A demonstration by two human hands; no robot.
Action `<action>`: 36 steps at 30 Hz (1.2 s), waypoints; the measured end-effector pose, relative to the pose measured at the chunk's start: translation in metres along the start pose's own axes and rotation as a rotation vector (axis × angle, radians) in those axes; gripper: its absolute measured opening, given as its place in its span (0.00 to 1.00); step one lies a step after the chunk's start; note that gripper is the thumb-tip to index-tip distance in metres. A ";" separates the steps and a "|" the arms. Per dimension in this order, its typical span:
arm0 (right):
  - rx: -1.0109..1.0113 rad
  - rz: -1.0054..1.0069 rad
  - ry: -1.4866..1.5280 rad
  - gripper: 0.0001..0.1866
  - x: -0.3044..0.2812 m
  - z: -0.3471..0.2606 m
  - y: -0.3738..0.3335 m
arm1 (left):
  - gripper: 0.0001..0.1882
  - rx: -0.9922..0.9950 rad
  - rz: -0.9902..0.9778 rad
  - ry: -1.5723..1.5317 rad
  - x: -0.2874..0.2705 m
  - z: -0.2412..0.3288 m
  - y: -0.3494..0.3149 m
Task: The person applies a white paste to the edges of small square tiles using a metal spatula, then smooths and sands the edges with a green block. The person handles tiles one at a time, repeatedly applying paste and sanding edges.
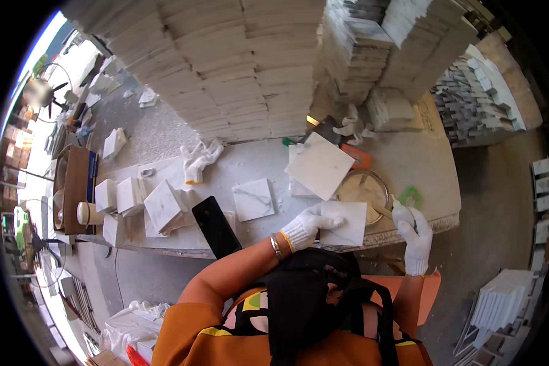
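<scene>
So the person was at a pale stone workbench (409, 161) with both hands in white knit gloves. The left hand (306, 226) was laid on a square white marble tile (348, 223) sitting right at the near edge of the bench, fingers spread over its left side and pinching the edge, so it was holding the tile down rather than lifting it. The right hand (412, 229) was closed around a thin tool (385, 211), looked like a brush or a small spatula but honestly too small to tell, with its tip reaching toward a round metal bowl (365, 189) just beyond the tile. A green scrubby-looking thing (411, 196) sat just beside that hand. Behind the bowl another big white tile (319, 165) lay tilted over some smaller ones, with an orange item (357, 156) near it. Further left on the bench there was a smaller veined tile (254, 199) lying flat, a black phone (216, 227) hanging partly over the near edge, a bunch of small white marble blocks (161, 206) and a spare pair of white gloves (199, 160). The back of the bench was walled in by tall stacks of pale tiles (238, 67), and there was another stack of grey and white pieces (479, 100) off to the right.
</scene>
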State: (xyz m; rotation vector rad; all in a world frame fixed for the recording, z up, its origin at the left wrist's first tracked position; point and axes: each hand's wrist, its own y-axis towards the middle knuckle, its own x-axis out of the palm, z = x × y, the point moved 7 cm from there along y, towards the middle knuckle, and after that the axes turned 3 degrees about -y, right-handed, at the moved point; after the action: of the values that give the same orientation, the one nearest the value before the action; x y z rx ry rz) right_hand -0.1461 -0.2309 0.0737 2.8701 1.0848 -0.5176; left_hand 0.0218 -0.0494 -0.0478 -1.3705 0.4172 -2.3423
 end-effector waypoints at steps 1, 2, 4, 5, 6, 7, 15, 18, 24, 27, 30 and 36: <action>-0.043 -0.013 -0.020 0.22 -0.005 0.007 -0.001 | 0.26 -0.006 -0.008 0.034 0.006 0.005 -0.002; -0.014 -0.013 0.001 0.22 -0.005 0.001 -0.004 | 0.25 0.008 -0.023 0.026 0.007 0.006 -0.002; -0.004 -0.008 -0.038 0.21 -0.008 -0.006 -0.009 | 0.25 -0.016 0.005 0.044 0.015 0.007 -0.005; -0.024 -0.019 -0.096 0.20 -0.009 -0.007 -0.010 | 0.25 -0.032 -0.007 0.048 0.017 0.005 -0.004; -0.043 -0.014 -0.124 0.19 -0.008 -0.011 -0.011 | 0.25 -0.036 -0.004 0.052 0.016 0.006 -0.006; -0.066 -0.013 -0.146 0.19 -0.007 -0.012 -0.013 | 0.25 -0.036 0.000 0.054 0.016 0.005 -0.006; -0.237 -0.017 -0.302 0.17 0.001 -0.014 -0.013 | 0.23 -0.077 0.025 0.036 0.018 0.006 -0.014; -0.260 -0.012 -0.343 0.17 0.002 -0.015 -0.012 | 0.23 -0.063 0.036 0.038 0.015 0.005 -0.014; -0.252 -0.015 -0.371 0.16 0.003 -0.016 -0.009 | 0.24 -0.065 0.018 0.013 0.017 0.006 -0.012; -0.260 -0.023 -0.383 0.16 0.004 -0.019 -0.007 | 0.24 -0.046 0.006 0.025 0.016 0.007 -0.011; -0.271 -0.027 -0.387 0.16 0.004 -0.018 -0.006 | 0.24 -0.024 -0.003 0.030 0.017 0.008 -0.010; -0.269 -0.038 -0.384 0.17 0.005 -0.020 -0.005 | 0.25 -0.044 0.009 0.007 0.019 0.010 -0.011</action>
State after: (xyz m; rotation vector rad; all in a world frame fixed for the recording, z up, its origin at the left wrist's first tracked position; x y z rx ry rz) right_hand -0.1405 -0.2209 0.0911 2.3940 1.0496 -0.8127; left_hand 0.0196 -0.0493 -0.0235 -1.3784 0.4786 -2.3443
